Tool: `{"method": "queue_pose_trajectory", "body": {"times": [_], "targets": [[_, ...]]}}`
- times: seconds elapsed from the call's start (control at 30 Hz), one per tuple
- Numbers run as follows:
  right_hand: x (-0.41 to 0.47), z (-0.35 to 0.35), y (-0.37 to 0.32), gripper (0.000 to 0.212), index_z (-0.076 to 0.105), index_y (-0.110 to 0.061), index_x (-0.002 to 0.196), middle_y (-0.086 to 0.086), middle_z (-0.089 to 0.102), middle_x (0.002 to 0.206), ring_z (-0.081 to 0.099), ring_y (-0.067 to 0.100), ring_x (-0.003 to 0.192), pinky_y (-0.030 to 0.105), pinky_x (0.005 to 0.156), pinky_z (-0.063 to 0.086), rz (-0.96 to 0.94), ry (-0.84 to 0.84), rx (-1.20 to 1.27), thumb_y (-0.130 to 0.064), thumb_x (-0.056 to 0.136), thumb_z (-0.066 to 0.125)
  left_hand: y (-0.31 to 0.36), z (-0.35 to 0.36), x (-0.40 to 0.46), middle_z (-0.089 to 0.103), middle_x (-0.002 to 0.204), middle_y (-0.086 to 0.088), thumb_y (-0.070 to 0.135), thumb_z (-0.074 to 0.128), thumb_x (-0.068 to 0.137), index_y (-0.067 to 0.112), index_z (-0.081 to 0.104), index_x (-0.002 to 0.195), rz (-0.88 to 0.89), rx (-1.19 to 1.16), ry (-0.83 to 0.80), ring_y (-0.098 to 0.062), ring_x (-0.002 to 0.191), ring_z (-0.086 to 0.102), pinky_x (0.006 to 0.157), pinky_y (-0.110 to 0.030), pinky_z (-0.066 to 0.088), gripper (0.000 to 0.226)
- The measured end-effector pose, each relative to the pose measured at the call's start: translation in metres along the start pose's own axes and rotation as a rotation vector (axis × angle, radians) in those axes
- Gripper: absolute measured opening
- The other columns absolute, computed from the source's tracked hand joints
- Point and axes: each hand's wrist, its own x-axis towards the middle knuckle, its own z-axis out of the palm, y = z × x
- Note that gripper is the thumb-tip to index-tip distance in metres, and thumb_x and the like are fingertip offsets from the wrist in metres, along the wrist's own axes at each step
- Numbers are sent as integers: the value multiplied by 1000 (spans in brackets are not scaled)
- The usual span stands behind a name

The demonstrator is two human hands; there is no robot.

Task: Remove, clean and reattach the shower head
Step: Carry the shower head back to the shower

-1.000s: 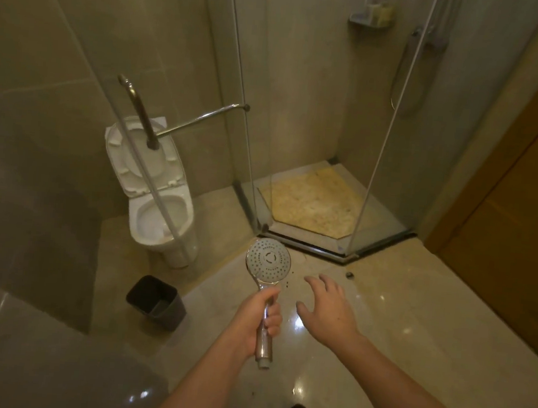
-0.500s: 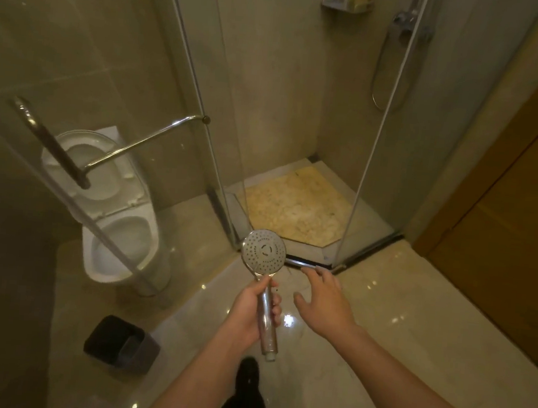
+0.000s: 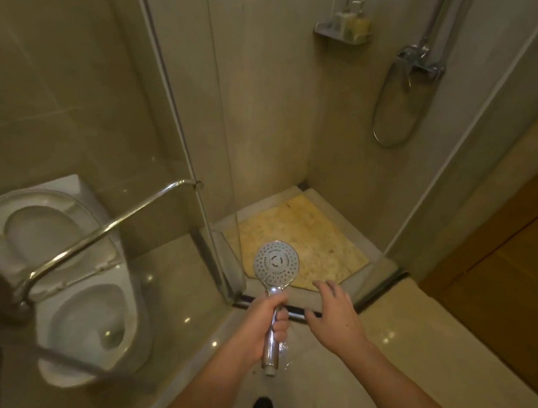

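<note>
My left hand [image 3: 267, 321] grips the chrome handle of the detached shower head [image 3: 276, 263], whose round nozzle face points up toward me. The handle's threaded end sticks out below my fist. My right hand [image 3: 332, 316] hovers just to the right of it, fingers spread and relaxed, holding nothing. Inside the shower stall, the chrome hose [image 3: 395, 117] hangs in a loop from the mixer valve [image 3: 420, 62] on the right wall, beside the riser rail [image 3: 438, 20].
The glass shower door [image 3: 170, 130] with its chrome bar handle [image 3: 96, 234] stands open on the left, with a white toilet [image 3: 68, 284] behind it. A yellow mat [image 3: 323, 241] covers the stall floor. A corner shelf [image 3: 344, 36] holds bottles. A wooden door [image 3: 516, 258] is on the right.
I have stepped closer to the shower stall, so the mixer and hose are nearer and larger. The glass door swung further left in view. Both hands keep their pose.
</note>
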Motion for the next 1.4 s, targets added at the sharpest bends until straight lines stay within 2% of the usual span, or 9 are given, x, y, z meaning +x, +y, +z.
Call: {"method": "queue_pose_trajectory", "body": {"times": [0.27,0.43,0.87,1.13,1.4], "targets": [[104,-16,-21,62,34,-26,150,2,30,156,27,20,143,35,113,31,54,51,28,-42,93,55,92,8,77,36,54,1,16,60,96,16,47,80,-3,52,-15,-9,36,33,32,-18,26,20],[175,-27,-12,62,35,-28,148,1,33,154,30,20,142,39,112,37,77,62,64,-43,92,56,137,25,133,41,55,1,18,62,96,14,48,86,-6,69,-28,-9,37,37,31,-21,30,18],[380,-112,32,63,39,-22,147,2,43,145,39,23,134,40,106,41,66,125,112,-44,91,56,258,126,288,39,53,2,17,64,94,16,45,90,46,87,3,-9,37,35,32,-20,28,19],[440,-147,62,57,42,-25,143,-1,45,140,40,21,130,36,106,40,159,175,204,-39,90,58,300,194,349,35,54,3,17,60,95,17,45,83,16,121,-60,-9,38,31,32,-20,26,20],[493,-161,87,62,41,-18,145,5,47,141,43,26,131,39,108,39,356,256,336,-38,90,60,336,254,424,34,54,3,14,61,96,19,44,85,-24,223,-178,-8,37,30,32,-19,25,21]]}}
